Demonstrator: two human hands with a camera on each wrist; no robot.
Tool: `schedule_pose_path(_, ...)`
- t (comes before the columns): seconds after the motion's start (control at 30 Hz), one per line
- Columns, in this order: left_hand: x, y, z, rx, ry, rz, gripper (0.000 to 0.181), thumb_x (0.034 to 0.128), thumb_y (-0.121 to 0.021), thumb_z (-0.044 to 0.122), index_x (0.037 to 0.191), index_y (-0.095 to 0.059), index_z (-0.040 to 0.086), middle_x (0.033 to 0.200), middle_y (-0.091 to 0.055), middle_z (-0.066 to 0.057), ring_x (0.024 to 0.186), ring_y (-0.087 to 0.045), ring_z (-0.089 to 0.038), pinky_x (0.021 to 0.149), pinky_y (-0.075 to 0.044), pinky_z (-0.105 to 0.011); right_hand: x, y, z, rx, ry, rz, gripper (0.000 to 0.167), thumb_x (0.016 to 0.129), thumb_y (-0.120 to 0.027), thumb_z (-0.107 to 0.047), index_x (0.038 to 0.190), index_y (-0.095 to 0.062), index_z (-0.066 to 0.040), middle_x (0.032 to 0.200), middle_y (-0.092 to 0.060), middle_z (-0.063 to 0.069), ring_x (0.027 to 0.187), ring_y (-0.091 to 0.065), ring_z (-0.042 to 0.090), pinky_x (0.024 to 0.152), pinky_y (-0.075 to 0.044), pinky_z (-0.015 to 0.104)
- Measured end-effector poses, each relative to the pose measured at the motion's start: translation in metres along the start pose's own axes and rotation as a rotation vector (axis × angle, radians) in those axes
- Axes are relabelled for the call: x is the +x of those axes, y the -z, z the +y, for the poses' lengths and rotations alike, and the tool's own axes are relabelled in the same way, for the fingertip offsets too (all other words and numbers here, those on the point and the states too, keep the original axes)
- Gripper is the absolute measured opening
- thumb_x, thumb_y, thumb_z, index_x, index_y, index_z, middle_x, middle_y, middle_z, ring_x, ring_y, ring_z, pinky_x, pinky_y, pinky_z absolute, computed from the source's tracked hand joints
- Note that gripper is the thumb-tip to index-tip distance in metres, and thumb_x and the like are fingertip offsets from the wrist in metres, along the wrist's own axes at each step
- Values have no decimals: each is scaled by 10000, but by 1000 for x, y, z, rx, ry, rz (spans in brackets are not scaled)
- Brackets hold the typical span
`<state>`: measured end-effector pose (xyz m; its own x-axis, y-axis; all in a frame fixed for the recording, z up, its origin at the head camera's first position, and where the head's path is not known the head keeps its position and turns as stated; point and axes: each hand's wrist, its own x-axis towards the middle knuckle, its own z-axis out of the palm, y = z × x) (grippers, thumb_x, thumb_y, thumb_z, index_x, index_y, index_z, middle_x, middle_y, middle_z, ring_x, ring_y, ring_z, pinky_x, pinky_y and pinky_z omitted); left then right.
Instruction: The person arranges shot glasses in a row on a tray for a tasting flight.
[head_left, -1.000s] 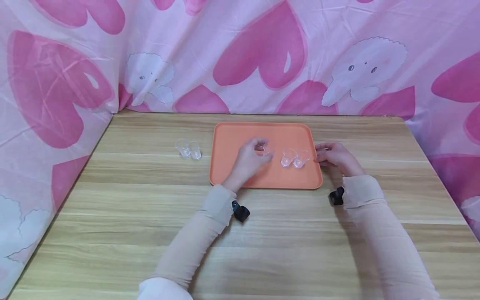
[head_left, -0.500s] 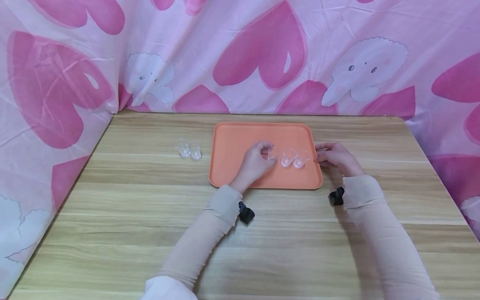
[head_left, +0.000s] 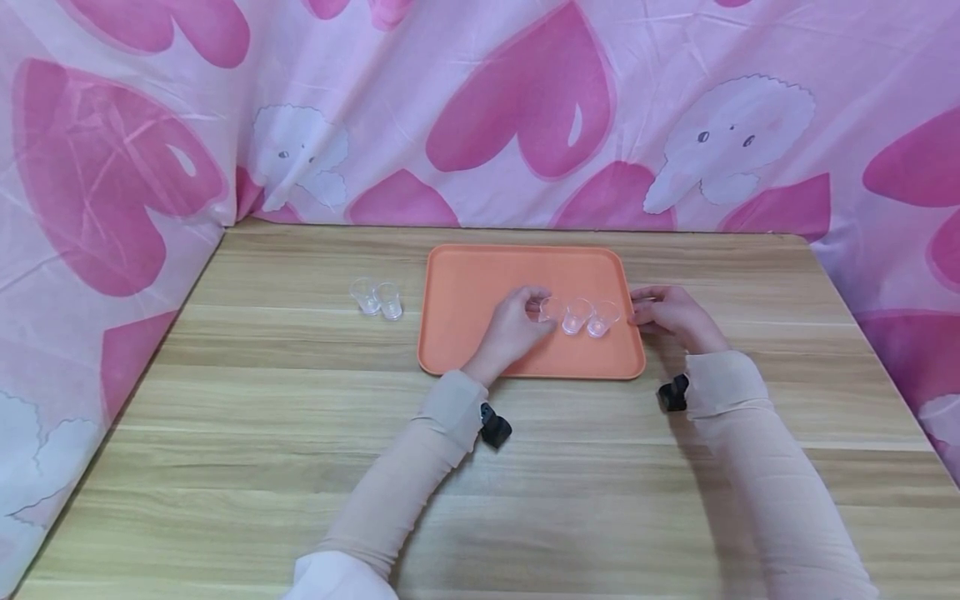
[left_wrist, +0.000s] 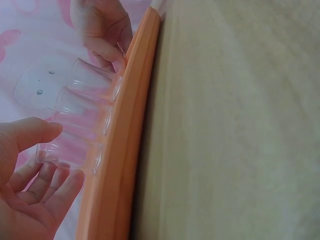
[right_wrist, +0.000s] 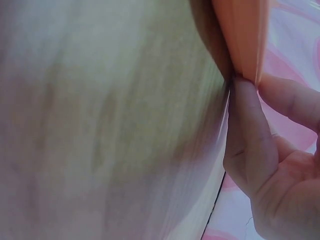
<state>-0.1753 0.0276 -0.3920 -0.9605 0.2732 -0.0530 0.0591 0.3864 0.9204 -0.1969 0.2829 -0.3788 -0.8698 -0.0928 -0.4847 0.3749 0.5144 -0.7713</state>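
Observation:
An orange tray [head_left: 465,275] lies on the wooden table. Three small clear plastic cups stand side by side in a row on its right half: a left cup [head_left: 552,308], a middle cup [head_left: 577,317] and a right cup [head_left: 602,320]. My left hand [head_left: 516,329] holds the left cup, thumb on one side and fingers on the other; in the left wrist view that cup [left_wrist: 75,150] stands on the tray, close against its neighbour. At the tray's right edge, my right hand [head_left: 678,317] pinches the rim, as the right wrist view shows.
Two more clear cups [head_left: 377,300] stand close together on the table [head_left: 300,400], left of the tray. A pink heart-patterned curtain [head_left: 517,92] hangs behind the table and along its sides.
My left hand has moved right over the tray with its cup, bringing it up beside the two standing cups. The right hand and the tray have stayed in place.

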Motion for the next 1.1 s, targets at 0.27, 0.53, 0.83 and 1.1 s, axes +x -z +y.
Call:
schedule_pose_path(0.27,0,-2,0,-2,-4,-16,462,850,-692,67,1285,-536,71,1247,-588,-90,1136,-575,-220,1003,-508,-295,-2,-1,-1,-11,-12,5,544,912,-550,-50,1391,-350,114,1186,-615,133,775,-588,-96,789,-564,150)
schedule_pose_path(0.53,-2,10,2,-48,-38,-44,534,848,-704,108,1336,-494,61,1305,-561,-123,1186,-567,-237,1026,-499,-303,-2,-1,-4,-46,-35,16,532,926,-542,-71,1397,-356,94,1360,-471,254,781,-582,-88,870,-567,219)
schedule_pose_path(0.83,-10,51,2,-106,-106,51,450,860,-674,51,1284,-533,-2,1292,-568,-206,1206,-545,-319,1030,-500,-391,-3,-2,-4,-13,-3,6,539,914,-541,-46,1390,-350,119,1320,-514,241,791,-587,-92,820,-566,169)
schedule_pose_path(1.1,-25,106,-5,-94,-127,198,404,868,-648,16,1258,-548,-27,1258,-580,-229,1183,-553,-372,1013,-508,-406,-3,-1,-2,5,11,4,532,909,-535,-20,1381,-347,140,1131,-617,86,772,-591,-90,767,-560,135)
